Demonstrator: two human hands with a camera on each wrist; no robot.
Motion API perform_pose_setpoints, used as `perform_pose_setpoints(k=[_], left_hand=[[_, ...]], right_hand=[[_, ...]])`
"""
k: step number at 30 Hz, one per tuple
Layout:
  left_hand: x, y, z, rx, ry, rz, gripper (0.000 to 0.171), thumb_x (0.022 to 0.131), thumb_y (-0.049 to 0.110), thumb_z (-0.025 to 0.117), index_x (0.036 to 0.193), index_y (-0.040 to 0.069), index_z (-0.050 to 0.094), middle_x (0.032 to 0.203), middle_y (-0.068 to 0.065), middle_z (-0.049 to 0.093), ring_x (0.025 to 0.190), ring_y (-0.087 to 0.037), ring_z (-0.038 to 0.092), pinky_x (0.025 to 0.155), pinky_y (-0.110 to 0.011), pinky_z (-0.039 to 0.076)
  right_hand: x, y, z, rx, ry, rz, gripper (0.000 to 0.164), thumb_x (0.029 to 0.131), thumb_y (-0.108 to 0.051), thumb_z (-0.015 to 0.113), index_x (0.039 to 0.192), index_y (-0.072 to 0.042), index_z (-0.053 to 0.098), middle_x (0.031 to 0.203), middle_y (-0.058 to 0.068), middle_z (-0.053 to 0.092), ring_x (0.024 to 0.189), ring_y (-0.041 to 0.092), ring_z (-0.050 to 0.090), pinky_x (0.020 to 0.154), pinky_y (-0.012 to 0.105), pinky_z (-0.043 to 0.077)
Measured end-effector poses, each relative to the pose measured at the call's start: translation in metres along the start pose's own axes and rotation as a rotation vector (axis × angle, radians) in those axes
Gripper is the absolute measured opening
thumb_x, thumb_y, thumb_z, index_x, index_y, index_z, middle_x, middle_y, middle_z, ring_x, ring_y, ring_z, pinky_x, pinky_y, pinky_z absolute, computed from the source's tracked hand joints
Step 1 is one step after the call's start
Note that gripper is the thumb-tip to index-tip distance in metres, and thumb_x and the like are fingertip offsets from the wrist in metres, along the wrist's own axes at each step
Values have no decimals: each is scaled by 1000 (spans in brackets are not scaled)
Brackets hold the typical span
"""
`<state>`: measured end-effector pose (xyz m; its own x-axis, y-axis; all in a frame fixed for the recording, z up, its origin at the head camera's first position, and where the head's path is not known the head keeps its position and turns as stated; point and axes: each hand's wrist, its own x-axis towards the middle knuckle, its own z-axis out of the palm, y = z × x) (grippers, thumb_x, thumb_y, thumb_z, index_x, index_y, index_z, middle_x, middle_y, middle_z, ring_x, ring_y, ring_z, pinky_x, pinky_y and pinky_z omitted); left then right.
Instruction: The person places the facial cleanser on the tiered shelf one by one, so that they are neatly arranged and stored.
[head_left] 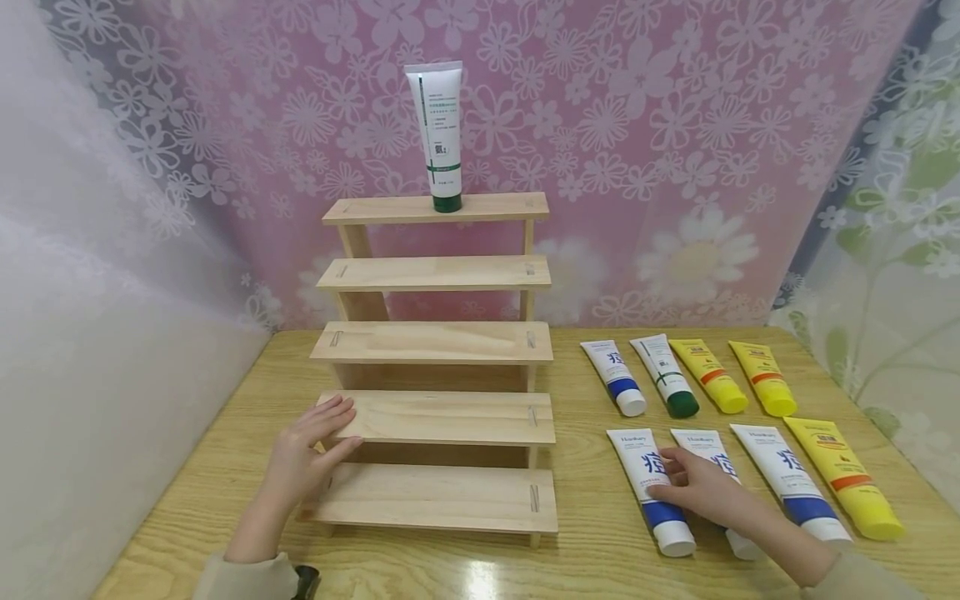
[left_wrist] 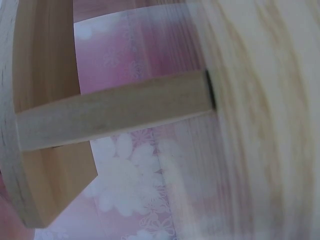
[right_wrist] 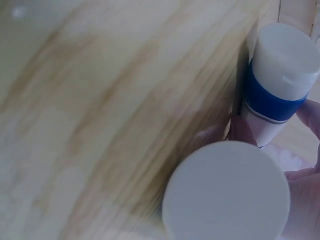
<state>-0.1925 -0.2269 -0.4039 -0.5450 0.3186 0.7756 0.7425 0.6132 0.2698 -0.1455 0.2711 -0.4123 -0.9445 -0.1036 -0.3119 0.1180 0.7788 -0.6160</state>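
A tiered wooden display rack (head_left: 442, 417) stands on the table. My left hand (head_left: 303, 446) grips the left end of its second shelf from the bottom, fingers on top and thumb at the front edge. In the left wrist view a wooden post (left_wrist: 115, 112) of the rack fills the middle. On the right, my right hand (head_left: 708, 492) pinches the leftmost front white tube (head_left: 637, 454) between thumb and fingers. Its blue band (right_wrist: 275, 100) shows in the right wrist view. A second white tube (head_left: 701, 442) lies partly hidden beneath this hand; a white cap (right_wrist: 225, 195) looms close to the camera.
A white tube with green cap (head_left: 441, 125) stands upright on the top shelf. Another green-capped tube (head_left: 666, 375), several yellow tubes (head_left: 836, 467) and more blue-banded white tubes (head_left: 783, 471) lie in two rows on the wooden table (head_left: 577, 517). Flowered cloth (head_left: 697, 150) hangs behind.
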Motion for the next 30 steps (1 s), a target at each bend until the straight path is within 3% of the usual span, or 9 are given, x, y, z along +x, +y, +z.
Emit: perform_pose_setpoints(k=[4,11,17,24,30], left_hand=[[-1,0,1,-1,0,-7,40,58,6,78,95,-5,66,104,-14,62,100,-32,56,97,-39,35],[-3,1,1,6,1,-17,40,58,8,79,94,-4,66,104,-13,62,99,-32,56,99,-34,33],[-2,0,0,-5,5,-21,40,58,7,78,94,-4,66,104,-14,62,100,-32,56,98,-37,34],[-1,1,0,8,4,-15,40,57,7,79,94,-4,67,103,-13,63,99,-32,56,99,-32,33],[0,2,1,-3,12,-10,40,56,6,79,93,-4,67,103,-14,63,99,-33,56,97,-38,35]], right_hand=[[0,-1,0,-27,0,22,81,74,-45,66,121,14,38,104,21,56,91,30,54,76,46,47],[0,-4,1,-56,-23,96,78,72,-51,65,114,12,46,87,7,55,77,19,48,67,34,45],[2,-4,3,-49,-22,124,78,69,-53,66,110,11,49,83,6,53,75,18,47,62,29,42],[3,-3,3,10,-24,146,75,69,-50,68,108,11,49,84,6,53,74,18,48,60,28,45],[1,-3,4,65,-24,173,74,69,-46,70,109,13,48,86,7,55,75,18,49,61,29,47]])
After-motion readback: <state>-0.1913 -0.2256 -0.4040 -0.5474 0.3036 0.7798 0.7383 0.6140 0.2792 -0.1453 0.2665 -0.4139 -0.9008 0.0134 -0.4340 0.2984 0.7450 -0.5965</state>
